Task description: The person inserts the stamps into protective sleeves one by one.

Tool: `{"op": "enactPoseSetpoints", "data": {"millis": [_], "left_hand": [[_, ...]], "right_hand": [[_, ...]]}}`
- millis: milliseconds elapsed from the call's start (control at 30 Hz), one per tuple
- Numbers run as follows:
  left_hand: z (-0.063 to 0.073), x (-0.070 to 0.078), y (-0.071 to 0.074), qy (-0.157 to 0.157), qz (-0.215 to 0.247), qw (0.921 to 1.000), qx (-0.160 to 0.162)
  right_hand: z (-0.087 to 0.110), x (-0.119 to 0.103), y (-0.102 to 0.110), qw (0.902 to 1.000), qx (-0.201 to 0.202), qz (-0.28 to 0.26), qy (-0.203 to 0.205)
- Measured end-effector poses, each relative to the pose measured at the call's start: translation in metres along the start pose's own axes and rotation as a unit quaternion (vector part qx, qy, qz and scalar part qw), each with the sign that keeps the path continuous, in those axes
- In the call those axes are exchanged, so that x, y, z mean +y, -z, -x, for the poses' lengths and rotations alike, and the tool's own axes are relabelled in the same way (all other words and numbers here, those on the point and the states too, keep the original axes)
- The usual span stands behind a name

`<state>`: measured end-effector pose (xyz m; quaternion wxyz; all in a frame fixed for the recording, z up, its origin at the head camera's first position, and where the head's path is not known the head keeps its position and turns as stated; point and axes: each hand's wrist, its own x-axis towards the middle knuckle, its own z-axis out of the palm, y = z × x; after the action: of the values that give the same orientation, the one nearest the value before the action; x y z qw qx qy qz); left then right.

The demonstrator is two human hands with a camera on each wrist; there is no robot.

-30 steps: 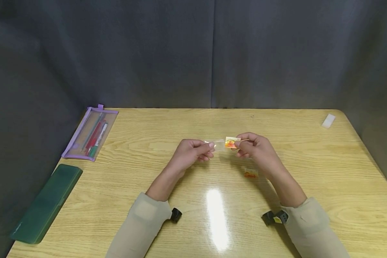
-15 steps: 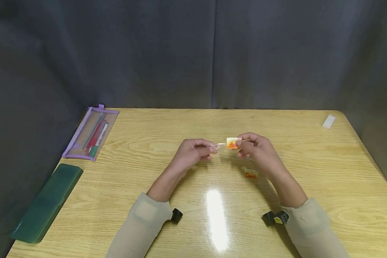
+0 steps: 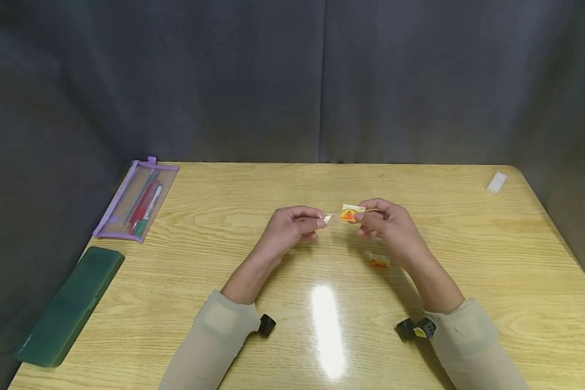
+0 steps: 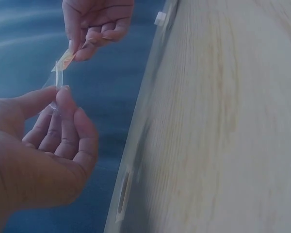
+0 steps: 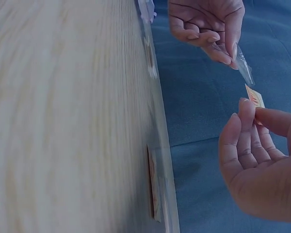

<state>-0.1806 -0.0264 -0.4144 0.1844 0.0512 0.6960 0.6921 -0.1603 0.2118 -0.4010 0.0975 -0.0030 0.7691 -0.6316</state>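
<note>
2 pinches: left grip (image 3: 292, 228) holds glossy clear plastic (image 5: 244, 67), right grip (image 3: 389, 224) a flat rectangular card (image 3: 349, 213).

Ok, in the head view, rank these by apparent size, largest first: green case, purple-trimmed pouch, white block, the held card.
1. Green case
2. Purple-trimmed pouch
Unranked: white block and held card, too close to call; the right hand partly covers the card.
</note>
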Motion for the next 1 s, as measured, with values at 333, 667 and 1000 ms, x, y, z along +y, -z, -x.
{"op": "enactPoseSetpoints", "data": {"millis": [333,667,1000], "left_hand": [[-0.0008,-0.0001,0.0016,-0.007,0.002,1.0000,0.003],[0.0012,0.0018,0.0029,-0.020,-0.012,0.9997,0.009],[0.0006,-0.0002,0.0032,-0.032,-0.018,0.9990,0.023]], "right_hand": [[0.0014,0.0004,-0.0001,0.9997,0.015,0.001,0.021],[0.0016,-0.0009,-0.0014,0.9995,0.019,-0.012,0.023],[0.0008,-0.0008,-0.0029,0.9996,0.015,-0.006,0.022]]}}
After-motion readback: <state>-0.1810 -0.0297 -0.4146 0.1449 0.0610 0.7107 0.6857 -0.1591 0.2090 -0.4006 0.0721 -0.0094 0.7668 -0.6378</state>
